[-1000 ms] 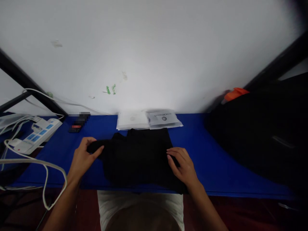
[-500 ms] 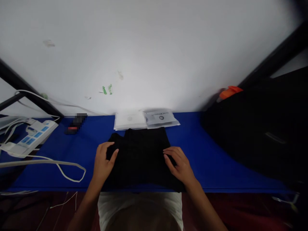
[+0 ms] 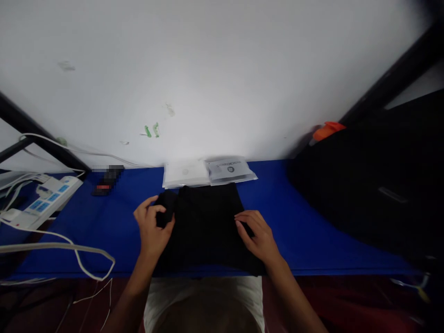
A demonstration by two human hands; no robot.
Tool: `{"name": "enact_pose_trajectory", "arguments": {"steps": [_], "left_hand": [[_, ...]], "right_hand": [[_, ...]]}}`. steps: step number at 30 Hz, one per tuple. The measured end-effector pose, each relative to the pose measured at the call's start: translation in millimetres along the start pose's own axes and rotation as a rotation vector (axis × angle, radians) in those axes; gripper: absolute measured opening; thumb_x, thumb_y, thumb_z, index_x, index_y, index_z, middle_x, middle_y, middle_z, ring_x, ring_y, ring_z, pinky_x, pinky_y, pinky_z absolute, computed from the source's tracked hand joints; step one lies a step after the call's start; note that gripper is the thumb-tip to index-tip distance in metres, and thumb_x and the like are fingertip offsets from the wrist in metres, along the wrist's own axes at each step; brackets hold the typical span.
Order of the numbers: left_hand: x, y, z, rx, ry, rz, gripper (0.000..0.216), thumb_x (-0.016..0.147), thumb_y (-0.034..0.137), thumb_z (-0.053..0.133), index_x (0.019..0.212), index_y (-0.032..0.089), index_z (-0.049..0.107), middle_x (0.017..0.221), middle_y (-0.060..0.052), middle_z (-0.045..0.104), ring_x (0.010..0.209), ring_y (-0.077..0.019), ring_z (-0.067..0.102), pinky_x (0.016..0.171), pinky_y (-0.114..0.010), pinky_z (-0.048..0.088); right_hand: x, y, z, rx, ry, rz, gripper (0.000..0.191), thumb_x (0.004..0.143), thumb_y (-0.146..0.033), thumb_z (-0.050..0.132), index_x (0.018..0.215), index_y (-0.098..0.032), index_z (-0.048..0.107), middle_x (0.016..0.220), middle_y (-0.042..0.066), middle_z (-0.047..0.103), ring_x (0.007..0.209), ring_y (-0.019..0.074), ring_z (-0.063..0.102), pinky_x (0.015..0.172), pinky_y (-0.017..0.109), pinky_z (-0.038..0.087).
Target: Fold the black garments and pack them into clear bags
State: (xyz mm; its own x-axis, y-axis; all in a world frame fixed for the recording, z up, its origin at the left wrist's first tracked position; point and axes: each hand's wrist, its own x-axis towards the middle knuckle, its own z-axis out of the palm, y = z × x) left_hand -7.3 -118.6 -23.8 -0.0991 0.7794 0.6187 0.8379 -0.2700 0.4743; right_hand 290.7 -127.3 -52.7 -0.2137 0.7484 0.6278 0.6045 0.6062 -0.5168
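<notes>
A dark black garment, its exact kind hard to make out, lies folded on the blue tabletop close to my body. Its left part is bunched up in my left hand, whose thumb and fingers close around the cloth. On the opposite side, my right hand holds the garment's right edge, thumb tip and fingertips close together on the fabric. Just beyond the garment lie two flat plastic packets, a white one and a greyish one with dark print.
At the left are a white power strip and loose cables. A dark blurred-out object lies near the wall. A large black bag-like item takes up the right side, with something orange behind it.
My left hand has gathered the garment's left side inward, bunching it; more blue tabletop shows there. My right hand stays about where it was. The view has shifted slightly.
</notes>
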Motion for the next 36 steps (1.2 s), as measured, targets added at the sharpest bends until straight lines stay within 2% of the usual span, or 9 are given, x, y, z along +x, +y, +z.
{"name": "enact_pose_trajectory", "arguments": {"steps": [4, 6, 10, 14, 18, 20, 24, 29, 36], "left_hand": [[3.1, 29.1, 15.1, -0.172, -0.590, 0.364, 0.029, 0.077, 0.018, 0.072, 0.102, 0.024, 0.058, 0.129, -0.008, 0.056, 0.120, -0.0263, 0.051, 0.100, -0.044, 0.043], [1.8, 37.6, 24.4, -0.119, -0.715, 0.459, 0.036, 0.075, 0.021, 0.076, 0.106, 0.024, 0.059, 0.132, -0.008, 0.056, 0.124, -0.0284, 0.049, 0.102, -0.047, 0.040], [2.3, 45.5, 34.7, -0.059, -0.619, 0.446, 0.021, 0.079, 0.015, 0.067, 0.099, 0.021, 0.062, 0.119, -0.009, 0.064, 0.117, -0.0285, 0.054, 0.098, -0.048, 0.043], [8.0, 54.1, 27.9, -0.291, -0.506, 0.433, 0.017, 0.081, 0.012, 0.059, 0.096, 0.020, 0.064, 0.111, -0.008, 0.068, 0.107, -0.0232, 0.061, 0.094, -0.042, 0.046], [28.7, 55.0, 14.5, -0.511, -0.752, 0.563, 0.016, 0.086, 0.026, 0.063, 0.102, 0.025, 0.068, 0.112, -0.006, 0.069, 0.109, -0.0203, 0.062, 0.096, -0.037, 0.047], [48.4, 43.2, 14.0, -0.506, -0.834, 0.544, 0.018, 0.087, 0.033, 0.065, 0.102, 0.026, 0.069, 0.109, -0.004, 0.070, 0.105, -0.0187, 0.063, 0.094, -0.034, 0.048], [92.8, -3.7, 33.9, -0.064, -0.621, 0.361, 0.018, 0.094, 0.026, 0.051, 0.100, 0.022, 0.067, 0.101, -0.005, 0.069, 0.098, -0.0190, 0.063, 0.089, -0.033, 0.049], [119.0, -51.7, 62.7, 0.103, -0.608, 0.339, 0.019, 0.083, 0.012, 0.051, 0.091, 0.019, 0.066, 0.086, -0.007, 0.068, 0.082, -0.0230, 0.062, 0.077, -0.034, 0.048], [116.8, -48.6, 38.3, 0.171, -0.483, 0.399, 0.032, 0.086, 0.009, 0.043, 0.099, 0.019, 0.070, 0.105, -0.011, 0.065, 0.100, -0.0275, 0.055, 0.090, -0.042, 0.044]], "right_hand": [[-1.0, 0.6, 0.3, 0.012, -0.011, 0.004, 0.010, 0.092, -0.017, 0.054, 0.097, -0.023, 0.061, 0.093, 0.006, 0.068, 0.090, 0.0225, 0.063, 0.079, 0.041, 0.051], [-2.1, 1.6, -0.1, 0.018, -0.034, -0.011, 0.011, 0.092, -0.016, 0.053, 0.097, -0.022, 0.061, 0.093, 0.007, 0.067, 0.089, 0.0224, 0.063, 0.079, 0.040, 0.051], [0.8, -2.3, -2.6, 0.037, -0.116, -0.059, 0.019, 0.091, -0.016, 0.052, 0.107, -0.022, 0.059, 0.100, 0.008, 0.067, 0.094, 0.0229, 0.062, 0.083, 0.042, 0.052], [13.8, -14.8, -2.0, -0.001, -0.266, -0.078, 0.059, 0.081, -0.019, 0.063, 0.136, -0.020, 0.043, 0.135, 0.017, 0.053, 0.124, 0.0298, 0.049, 0.099, 0.052, 0.046], [24.8, -21.7, 3.2, 0.015, -0.370, -0.170, 0.060, 0.064, -0.001, 0.055, 0.122, -0.017, 0.052, 0.146, 0.017, 0.044, 0.139, 0.0307, 0.035, 0.107, 0.055, 0.039], [26.0, -22.1, 4.3, 0.041, -0.380, -0.205, 0.053, 0.056, 0.003, 0.048, 0.105, -0.017, 0.055, 0.140, 0.017, 0.050, 0.138, 0.0287, 0.037, 0.107, 0.052, 0.040], [21.6, -23.4, 1.8, 0.078, -0.365, -0.181, 0.045, 0.051, 0.004, 0.044, 0.088, -0.021, 0.048, 0.133, 0.015, 0.057, 0.136, 0.0273, 0.043, 0.103, 0.050, 0.045], [11.2, -25.5, 0.5, 0.063, -0.415, -0.063, 0.045, 0.050, 0.006, 0.042, 0.085, -0.022, 0.047, 0.131, 0.014, 0.061, 0.133, 0.0255, 0.048, 0.100, 0.047, 0.048], [-1.5, -18.8, -3.1, -0.081, -0.555, 0.061, 0.100, 0.050, 0.009, 0.042, 0.146, -0.019, 0.034, 0.151, 0.016, 0.041, 0.138, 0.0264, 0.041, 0.107, 0.046, 0.046]]}}
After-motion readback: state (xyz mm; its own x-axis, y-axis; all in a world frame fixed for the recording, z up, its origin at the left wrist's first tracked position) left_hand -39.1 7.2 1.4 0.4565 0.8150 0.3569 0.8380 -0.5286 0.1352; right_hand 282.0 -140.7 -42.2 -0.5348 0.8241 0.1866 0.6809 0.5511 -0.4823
